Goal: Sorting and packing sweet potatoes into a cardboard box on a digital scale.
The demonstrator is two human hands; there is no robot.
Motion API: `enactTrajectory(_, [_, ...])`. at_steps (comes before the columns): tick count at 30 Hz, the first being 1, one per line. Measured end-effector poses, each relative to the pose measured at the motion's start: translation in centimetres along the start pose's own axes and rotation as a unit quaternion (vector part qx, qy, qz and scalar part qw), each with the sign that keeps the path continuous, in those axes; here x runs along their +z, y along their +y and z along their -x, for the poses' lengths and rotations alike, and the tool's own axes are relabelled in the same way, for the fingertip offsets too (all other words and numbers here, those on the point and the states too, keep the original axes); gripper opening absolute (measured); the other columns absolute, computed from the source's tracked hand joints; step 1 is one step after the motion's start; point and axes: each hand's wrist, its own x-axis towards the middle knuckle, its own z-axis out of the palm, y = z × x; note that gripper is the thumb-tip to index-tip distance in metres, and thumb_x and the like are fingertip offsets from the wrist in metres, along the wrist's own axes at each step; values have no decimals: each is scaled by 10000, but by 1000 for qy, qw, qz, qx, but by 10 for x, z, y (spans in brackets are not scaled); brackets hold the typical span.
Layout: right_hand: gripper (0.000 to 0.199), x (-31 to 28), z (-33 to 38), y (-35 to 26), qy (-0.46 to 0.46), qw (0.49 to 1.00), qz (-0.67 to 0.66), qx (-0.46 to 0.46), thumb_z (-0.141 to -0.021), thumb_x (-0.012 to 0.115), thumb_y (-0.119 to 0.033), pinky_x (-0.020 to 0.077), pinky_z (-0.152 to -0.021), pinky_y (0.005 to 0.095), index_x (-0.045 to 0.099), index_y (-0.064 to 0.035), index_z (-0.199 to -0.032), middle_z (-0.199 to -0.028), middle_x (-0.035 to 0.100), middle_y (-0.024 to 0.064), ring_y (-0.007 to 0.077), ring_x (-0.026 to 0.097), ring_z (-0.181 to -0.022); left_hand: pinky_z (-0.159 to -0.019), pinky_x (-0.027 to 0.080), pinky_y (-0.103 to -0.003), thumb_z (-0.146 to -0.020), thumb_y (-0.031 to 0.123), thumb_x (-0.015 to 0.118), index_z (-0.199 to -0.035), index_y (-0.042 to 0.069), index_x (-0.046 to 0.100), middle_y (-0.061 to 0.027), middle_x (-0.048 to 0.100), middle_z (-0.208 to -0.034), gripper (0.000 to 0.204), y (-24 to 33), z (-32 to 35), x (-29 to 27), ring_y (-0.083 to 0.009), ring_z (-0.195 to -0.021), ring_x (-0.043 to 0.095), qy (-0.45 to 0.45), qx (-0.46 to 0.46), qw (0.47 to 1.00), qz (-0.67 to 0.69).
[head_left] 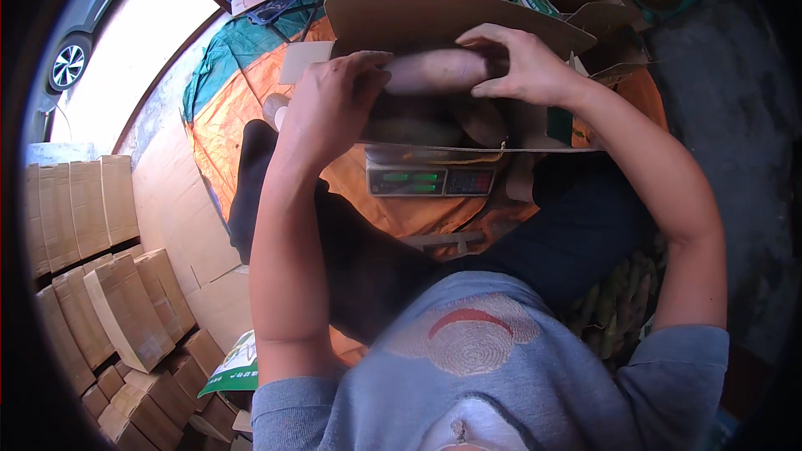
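Pale pinkish root vegetable (439, 72) held level between both hands, over an open cardboard box (451, 18). Left hand (338, 92) — fingers curled, tips gripping one end. Right hand (526, 67) — half open in a C, thumb and fingers clasping the other end. More roots (483, 122) inside. Digital scale (430, 181), display lit green, at box's near side; orange tarp (238, 104) beneath.

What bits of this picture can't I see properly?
In the head view:
Pale root: its left tip is hidden by the left hand; its skin looks blurred.
Scale: its top is hidden by the cardboard box.
Box floor: hidden by roots and shadow.
Car: cut off by the dark rim.
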Motion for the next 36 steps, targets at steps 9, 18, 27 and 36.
enactTrajectory(9, [263, -114, 181, -24, 468, 872, 47, 134, -986, 615, -89, 515, -977, 301, 620, 21, -1225, -1142, 692, 127, 199, 658, -1105, -838, 544, -386, -917, 118, 643, -1154, 54, 705, -185, 729, -965, 253, 0, 7, 5, -332, -913, 708, 4, 20, 1000, -14])
enactTrajectory(18, [314, 88, 580, 139, 448, 660, -77, 598, -1013, 561, -269, 487, -785, 340, 692, 16, -1032, -938, 687, 62, 171, 615, -868, -845, 546, -268, -997, 106, 587, -1202, 39, 703, -98, 748, -1045, 244, -35, -10, 15, -143, -934, 714, 190, 48, 973, 123])
enactTrajectory(27, [298, 270, 562, 64, 164, 751, -27, 639, -972, 564, -223, 514, -824, 383, 650, 14, -1131, -1061, 678, 123, 250, 650, -933, -1009, 500, -331, -958, 142, 659, -1296, 4, 638, -135, 692, -1221, 366, -61, -4, -4, -211, -1121, 661, 236, -39, 958, 156])
enactTrajectory(36, [381, 271, 638, 75, -88, 710, 111, 689, -873, 619, -155, 501, -943, 425, 579, -29, -1230, -1263, 581, 162, 332, 589, -1144, -1053, 469, -346, -909, 150, 733, -1230, 5, 677, -106, 705, -1210, 357, -38, -4, 16, -192, -1135, 653, 249, -31, 965, 75])
